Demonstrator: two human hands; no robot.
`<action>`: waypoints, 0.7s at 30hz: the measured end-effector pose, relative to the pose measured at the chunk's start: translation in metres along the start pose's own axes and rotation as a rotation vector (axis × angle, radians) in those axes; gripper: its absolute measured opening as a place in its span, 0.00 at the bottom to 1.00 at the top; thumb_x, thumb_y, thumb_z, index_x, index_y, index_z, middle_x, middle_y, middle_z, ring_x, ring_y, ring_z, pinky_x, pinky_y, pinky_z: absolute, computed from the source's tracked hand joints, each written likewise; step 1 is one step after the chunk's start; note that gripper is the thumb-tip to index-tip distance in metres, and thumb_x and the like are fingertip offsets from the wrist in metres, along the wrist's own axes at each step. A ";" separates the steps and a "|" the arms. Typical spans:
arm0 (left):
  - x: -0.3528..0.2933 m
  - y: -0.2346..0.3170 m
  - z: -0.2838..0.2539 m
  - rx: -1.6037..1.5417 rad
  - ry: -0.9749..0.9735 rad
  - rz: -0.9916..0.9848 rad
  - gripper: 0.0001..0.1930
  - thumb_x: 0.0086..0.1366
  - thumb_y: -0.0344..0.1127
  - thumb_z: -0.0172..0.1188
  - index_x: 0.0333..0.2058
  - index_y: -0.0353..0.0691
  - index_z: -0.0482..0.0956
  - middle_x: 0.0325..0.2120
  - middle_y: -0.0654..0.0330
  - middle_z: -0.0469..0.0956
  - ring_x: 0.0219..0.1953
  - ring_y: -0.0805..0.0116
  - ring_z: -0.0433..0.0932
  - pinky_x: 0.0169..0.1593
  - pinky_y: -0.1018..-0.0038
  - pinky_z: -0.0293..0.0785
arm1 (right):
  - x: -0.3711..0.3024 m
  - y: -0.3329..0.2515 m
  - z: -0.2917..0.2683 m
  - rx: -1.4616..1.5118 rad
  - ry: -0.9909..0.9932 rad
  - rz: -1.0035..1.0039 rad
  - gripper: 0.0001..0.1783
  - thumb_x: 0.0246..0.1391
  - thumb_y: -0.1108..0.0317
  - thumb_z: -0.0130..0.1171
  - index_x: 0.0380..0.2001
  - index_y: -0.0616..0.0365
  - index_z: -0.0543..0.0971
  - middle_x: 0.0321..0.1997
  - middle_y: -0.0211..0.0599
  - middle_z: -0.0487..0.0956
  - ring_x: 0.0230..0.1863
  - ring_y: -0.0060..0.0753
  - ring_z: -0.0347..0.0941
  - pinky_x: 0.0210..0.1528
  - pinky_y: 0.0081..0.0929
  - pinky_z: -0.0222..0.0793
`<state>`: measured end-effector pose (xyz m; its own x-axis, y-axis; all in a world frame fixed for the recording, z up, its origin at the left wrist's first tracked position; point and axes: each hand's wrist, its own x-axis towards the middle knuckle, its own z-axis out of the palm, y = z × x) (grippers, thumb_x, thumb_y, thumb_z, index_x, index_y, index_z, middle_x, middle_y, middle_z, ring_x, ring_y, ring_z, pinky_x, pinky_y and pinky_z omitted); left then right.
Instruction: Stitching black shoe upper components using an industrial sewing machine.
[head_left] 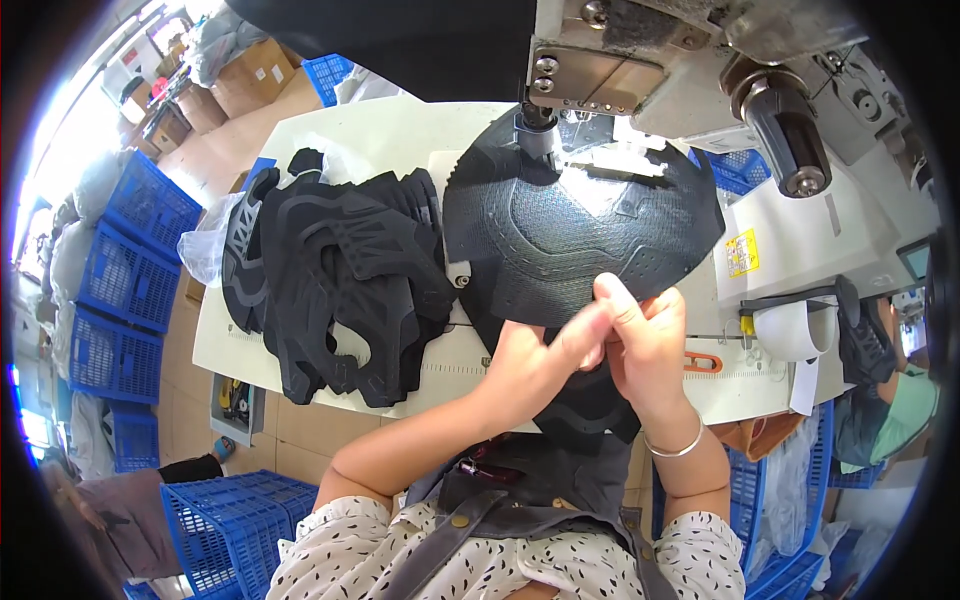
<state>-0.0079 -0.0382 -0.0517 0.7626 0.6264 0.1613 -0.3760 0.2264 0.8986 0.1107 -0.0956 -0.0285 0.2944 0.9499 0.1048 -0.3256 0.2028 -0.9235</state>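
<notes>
A glossy black textured shoe upper (540, 235) lies under the head of a sewing machine (640, 95), its far part beneath the presser foot area (538, 130). At its near edge my left hand (540, 375) is closed, thumb on top and fingers hidden under the material. Just right of it, my right hand (650, 345) grips the same edge with thumb and curled fingers. The two thumbs nearly meet. Below my hands hangs more black material (590, 415), partly covered by them. Left of the upper is a pile of matte black shoe uppers (345, 250).
The pale machine table (450, 385) has a ruler strip along its front. An orange-handled tool (703, 362) and a white cup-shaped part (795, 330) sit at right. Blue crates (120, 280) stack at left, another blue crate (235, 525) near my left elbow. Other people are partly visible on both sides.
</notes>
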 end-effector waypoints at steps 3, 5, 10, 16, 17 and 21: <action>0.012 0.024 0.032 -0.038 0.479 0.044 0.08 0.61 0.35 0.53 0.29 0.36 0.73 0.22 0.71 0.70 0.21 0.83 0.66 0.26 0.82 0.64 | -0.006 0.003 0.005 -0.005 0.037 0.019 0.08 0.54 0.71 0.52 0.26 0.66 0.73 0.17 0.34 0.74 0.13 0.21 0.69 0.15 0.16 0.63; 0.016 0.024 0.031 -0.039 0.500 0.067 0.07 0.62 0.32 0.51 0.32 0.35 0.73 0.25 0.68 0.72 0.25 0.80 0.69 0.30 0.81 0.67 | -0.014 -0.004 0.006 -0.017 0.023 0.013 0.07 0.53 0.71 0.51 0.27 0.66 0.73 0.18 0.35 0.75 0.14 0.20 0.69 0.16 0.15 0.64; 0.017 0.022 0.004 0.350 0.493 0.380 0.07 0.59 0.28 0.53 0.35 0.32 0.74 0.32 0.61 0.75 0.34 0.74 0.73 0.41 0.78 0.68 | -0.039 -0.041 -0.001 -0.786 -0.369 -0.117 0.05 0.48 0.73 0.54 0.30 0.62 0.76 0.21 0.34 0.76 0.19 0.18 0.69 0.21 0.17 0.65; 0.019 0.033 -0.005 -0.044 0.436 0.178 0.07 0.59 0.29 0.54 0.35 0.33 0.73 0.31 0.62 0.75 0.34 0.75 0.73 0.41 0.78 0.68 | 0.021 -0.045 -0.045 -1.118 0.203 -0.625 0.10 0.49 0.74 0.52 0.37 0.64 0.72 0.38 0.43 0.73 0.37 0.28 0.70 0.38 0.19 0.66; 0.020 0.035 -0.005 -0.080 0.410 0.166 0.07 0.59 0.29 0.54 0.35 0.33 0.74 0.31 0.62 0.75 0.33 0.75 0.73 0.41 0.78 0.68 | 0.032 -0.041 -0.051 -1.113 0.191 -0.527 0.11 0.51 0.74 0.51 0.38 0.64 0.71 0.40 0.42 0.73 0.40 0.26 0.70 0.39 0.19 0.66; 0.022 0.036 -0.004 -0.031 0.435 0.197 0.07 0.59 0.32 0.55 0.35 0.36 0.73 0.29 0.64 0.75 0.29 0.78 0.73 0.33 0.81 0.70 | 0.038 -0.043 -0.054 -0.487 -0.032 -0.210 0.12 0.51 0.76 0.51 0.40 0.65 0.71 0.39 0.40 0.74 0.40 0.21 0.70 0.40 0.17 0.65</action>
<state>-0.0064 -0.0131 -0.0178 0.3870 0.9120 0.1358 -0.5119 0.0899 0.8544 0.1839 -0.0810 -0.0051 0.2782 0.9091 0.3100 0.1951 0.2626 -0.9450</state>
